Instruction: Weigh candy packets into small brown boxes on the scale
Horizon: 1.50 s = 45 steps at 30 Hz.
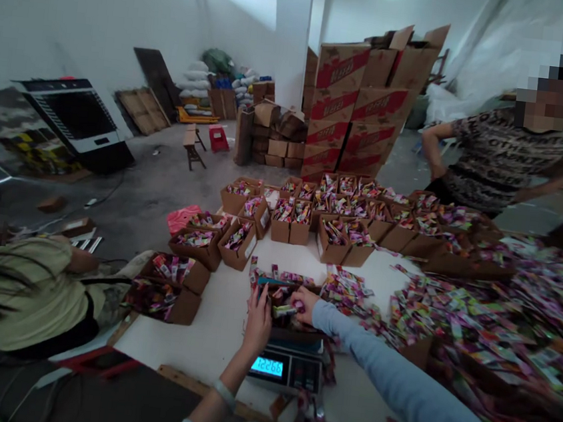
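Note:
A digital scale [285, 371] with a lit blue display stands near the front edge of the white table. On it rests a small cardboard box [293, 334] that holds colourful snack packets. My left hand [259, 315] lies along the box's left side, fingers stretched out and touching it. At the box's right side, my right hand [304, 303] reaches in from above with fingers closed on a snack packet [285, 310]. Loose packets [347, 285] lie just behind and to the right of the box.
Several filled cardboard boxes [289, 231] stand in rows across the white table [220, 319]. A large heap of packets [456, 317] spreads to the right. One person [16, 290] sits at the left; another person [498, 160] stands at the right. Stacked cartons [335, 106] rise behind.

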### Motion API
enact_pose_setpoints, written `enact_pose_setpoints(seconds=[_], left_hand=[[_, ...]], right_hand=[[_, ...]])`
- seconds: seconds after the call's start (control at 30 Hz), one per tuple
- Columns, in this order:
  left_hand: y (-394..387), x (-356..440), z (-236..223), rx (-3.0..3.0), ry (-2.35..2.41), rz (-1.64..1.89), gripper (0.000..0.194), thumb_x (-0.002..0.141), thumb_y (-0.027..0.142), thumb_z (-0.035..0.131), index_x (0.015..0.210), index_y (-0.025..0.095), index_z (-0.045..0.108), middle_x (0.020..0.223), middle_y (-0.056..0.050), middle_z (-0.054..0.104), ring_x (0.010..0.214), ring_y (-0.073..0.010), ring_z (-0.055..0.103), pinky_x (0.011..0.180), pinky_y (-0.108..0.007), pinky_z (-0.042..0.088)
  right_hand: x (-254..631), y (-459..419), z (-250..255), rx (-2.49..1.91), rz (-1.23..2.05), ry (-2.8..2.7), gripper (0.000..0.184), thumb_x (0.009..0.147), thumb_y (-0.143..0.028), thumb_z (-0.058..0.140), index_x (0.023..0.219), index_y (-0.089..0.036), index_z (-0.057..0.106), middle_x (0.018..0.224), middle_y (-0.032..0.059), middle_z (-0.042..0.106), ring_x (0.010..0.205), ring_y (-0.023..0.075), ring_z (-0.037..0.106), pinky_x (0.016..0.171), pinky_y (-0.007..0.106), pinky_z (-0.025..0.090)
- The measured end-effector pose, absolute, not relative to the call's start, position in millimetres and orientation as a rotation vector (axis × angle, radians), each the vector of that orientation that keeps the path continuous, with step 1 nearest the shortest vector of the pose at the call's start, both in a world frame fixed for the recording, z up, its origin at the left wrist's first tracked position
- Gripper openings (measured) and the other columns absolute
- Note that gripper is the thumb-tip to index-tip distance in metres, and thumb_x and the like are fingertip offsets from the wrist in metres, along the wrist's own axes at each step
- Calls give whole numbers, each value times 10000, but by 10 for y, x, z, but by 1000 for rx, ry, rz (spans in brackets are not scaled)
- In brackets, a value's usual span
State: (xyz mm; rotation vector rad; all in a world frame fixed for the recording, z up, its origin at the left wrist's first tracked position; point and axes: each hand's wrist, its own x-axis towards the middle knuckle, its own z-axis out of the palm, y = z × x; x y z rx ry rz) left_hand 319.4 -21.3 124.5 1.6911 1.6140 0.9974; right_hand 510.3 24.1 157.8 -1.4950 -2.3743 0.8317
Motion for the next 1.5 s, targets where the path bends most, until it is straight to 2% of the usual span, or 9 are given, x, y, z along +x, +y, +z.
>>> enact_pose_setpoints(seconds=[0.3,0.43,0.57,0.77,1.0,1.17,1.27,1.37,1.5], left_hand=[[-201,3055,1294,1700,1529,1047,545,897,405,290,1396,185,298,1490,-113,262,1393,-195,149,1135,-420,138],[-208,2997,1241,1701,1536,1043,553,902,401,268,1398,158,292,1470,-130,300,1389,-196,160,1132,-428,152],[-231,2984,1222,1644,1537,1043,554,892,416,292,1395,184,303,1486,-114,272,1387,-205,172,1120,-424,203],[-246,2962,1252,1643,1562,1032,555,889,397,300,1384,149,329,1470,-127,302,1386,-212,177,1128,-411,183],[-263,2976,1240,1623,1569,1036,548,884,395,316,1385,174,329,1479,-115,288,1385,-211,185,1129,-418,184],[-258,3017,1214,1562,1532,1056,559,881,415,311,1398,202,304,1497,-99,241,1381,-217,194,1081,-404,302],[-243,3028,1222,1581,1521,1051,560,888,411,301,1402,189,291,1488,-111,259,1380,-211,193,1102,-416,253],[-237,3023,1248,1622,1516,1063,546,893,397,297,1395,183,302,1475,-108,295,1380,-199,195,1132,-419,163],[-244,3008,1283,1632,1503,1082,539,896,399,291,1387,179,316,1471,-100,306,1383,-190,185,1137,-405,149]], right_hand=[[5291,370,2141,-1243,823,-2281,244,520,-64,550,731,-185,574,835,4,475,739,146,492,709,275,421],[5464,482,2321,-1129,873,-2046,210,504,-118,535,702,-188,549,753,-12,488,704,141,485,683,272,408],[5624,549,2503,-1174,986,-1854,210,502,-186,555,712,-190,549,701,-34,512,639,117,476,625,251,393],[5960,519,2727,-1275,957,-1645,232,490,-260,648,698,-194,572,664,-31,555,629,127,513,628,262,430],[6347,443,2783,-1351,827,-1595,317,473,-368,743,701,-201,599,662,-4,605,631,158,557,653,307,478],[6098,418,2726,-1258,915,-1670,336,530,-405,742,758,-197,610,704,12,640,652,159,585,645,292,488],[5746,417,2563,-1205,994,-1812,325,586,-408,700,805,-182,620,716,14,645,662,154,590,667,297,488],[5538,433,2413,-1207,932,-1972,286,601,-405,679,775,-181,648,732,29,664,704,177,605,710,328,493],[5635,461,2459,-1253,826,-1930,270,653,-415,641,790,-185,672,743,40,684,716,195,626,721,354,508]])
